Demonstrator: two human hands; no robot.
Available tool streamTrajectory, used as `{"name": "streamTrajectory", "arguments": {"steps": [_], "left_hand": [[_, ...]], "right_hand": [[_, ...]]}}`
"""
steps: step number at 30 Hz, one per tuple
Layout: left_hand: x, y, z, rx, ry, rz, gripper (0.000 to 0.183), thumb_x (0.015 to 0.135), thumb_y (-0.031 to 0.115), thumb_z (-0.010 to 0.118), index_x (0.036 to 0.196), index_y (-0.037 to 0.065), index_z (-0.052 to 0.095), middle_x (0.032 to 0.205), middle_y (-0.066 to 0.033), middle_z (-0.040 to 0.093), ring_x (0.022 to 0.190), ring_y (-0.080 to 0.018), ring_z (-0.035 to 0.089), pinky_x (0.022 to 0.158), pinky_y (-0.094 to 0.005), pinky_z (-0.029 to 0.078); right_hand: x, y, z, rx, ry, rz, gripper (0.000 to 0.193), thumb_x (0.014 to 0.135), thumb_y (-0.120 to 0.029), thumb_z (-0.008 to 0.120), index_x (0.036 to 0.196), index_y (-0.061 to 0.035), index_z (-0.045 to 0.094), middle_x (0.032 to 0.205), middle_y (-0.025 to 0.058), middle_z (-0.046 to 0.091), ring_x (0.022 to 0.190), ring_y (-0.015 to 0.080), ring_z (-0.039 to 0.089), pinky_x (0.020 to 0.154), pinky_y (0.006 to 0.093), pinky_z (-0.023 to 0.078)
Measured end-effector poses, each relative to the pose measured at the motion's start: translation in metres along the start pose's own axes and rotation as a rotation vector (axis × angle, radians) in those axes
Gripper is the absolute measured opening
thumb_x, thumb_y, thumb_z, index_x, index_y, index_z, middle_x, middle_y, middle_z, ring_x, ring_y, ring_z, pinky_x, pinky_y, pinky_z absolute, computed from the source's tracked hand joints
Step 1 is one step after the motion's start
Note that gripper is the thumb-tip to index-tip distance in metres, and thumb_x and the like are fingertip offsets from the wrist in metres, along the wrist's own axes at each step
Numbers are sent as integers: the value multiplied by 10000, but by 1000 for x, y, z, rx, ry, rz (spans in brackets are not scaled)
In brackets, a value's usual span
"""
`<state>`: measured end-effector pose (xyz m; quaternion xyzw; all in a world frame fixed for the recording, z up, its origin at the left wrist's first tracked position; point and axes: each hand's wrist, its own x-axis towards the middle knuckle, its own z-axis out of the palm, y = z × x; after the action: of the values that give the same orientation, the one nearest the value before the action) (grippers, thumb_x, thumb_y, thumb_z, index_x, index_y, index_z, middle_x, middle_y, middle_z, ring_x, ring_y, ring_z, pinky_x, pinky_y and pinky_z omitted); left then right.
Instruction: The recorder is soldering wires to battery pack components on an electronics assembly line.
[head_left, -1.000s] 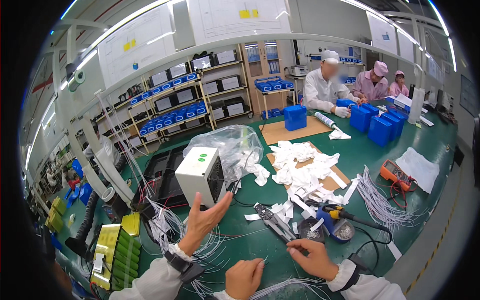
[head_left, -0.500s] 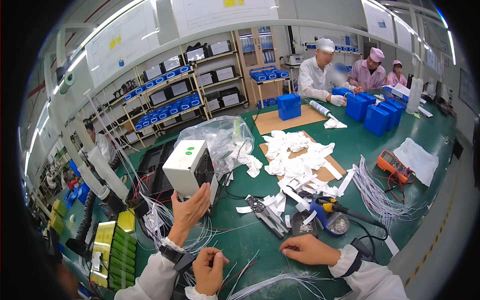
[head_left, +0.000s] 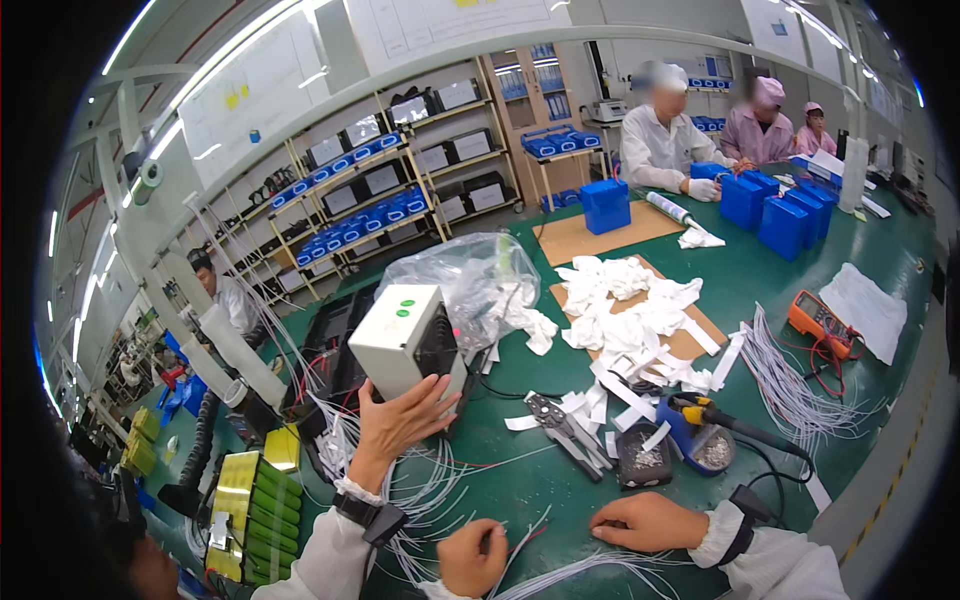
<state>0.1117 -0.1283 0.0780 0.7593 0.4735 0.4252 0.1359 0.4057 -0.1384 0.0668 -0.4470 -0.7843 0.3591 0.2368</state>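
Step in hand seems to be handling the white grilled box (head_left: 386,352), left of centre on the worktop (head_left: 765,285). One hand (head_left: 402,425) lies against it, palm hidden; a loosely closed fist (head_left: 473,560) sits by white wires (head_left: 578,567). Can't tell which is the person's left. Right hand (head_left: 655,523) curled, grip unclear. Next move calls for steady contact, clear of wires.

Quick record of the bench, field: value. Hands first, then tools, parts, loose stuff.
Left hand: curled near white wires; contents unclear
Right hand: near dark tray; contents unclear
Co-worker's hand: against white box
Tools: pliers, orange multimeter, soldering iron
Parts: green cells far left; blue blocks upper right
Loose: white scraps, right of white box
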Motion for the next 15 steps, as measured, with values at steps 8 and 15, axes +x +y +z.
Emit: {"name": "streamTrajectory", "arguments": {"steps": [8, 15], "left_hand": [[-5, -20, 12, -130, -9, -216, 76, 939, 88, 689, 970, 21, 672, 752, -144, 655, 615, -255, 639, 593, -336, 495], [-3, -18, 14, -114, -17, -204, 98, 942, 101, 689, 972, 8, 678, 777, -147, 674, 629, -227, 649, 610, -326, 504]], "right_hand": [[5, 1, 3, -28, 53, -48, 253, 974, -280, 660, 1111, -85, 746, 946, 101, 725, 800, 271, 696, 721, 357, 549], [2, 2, 4, -61, 56, -81, 264, 979, -292, 636, 1102, -80, 731, 938, 103, 709, 824, 293, 694, 735, 386, 553]]}}
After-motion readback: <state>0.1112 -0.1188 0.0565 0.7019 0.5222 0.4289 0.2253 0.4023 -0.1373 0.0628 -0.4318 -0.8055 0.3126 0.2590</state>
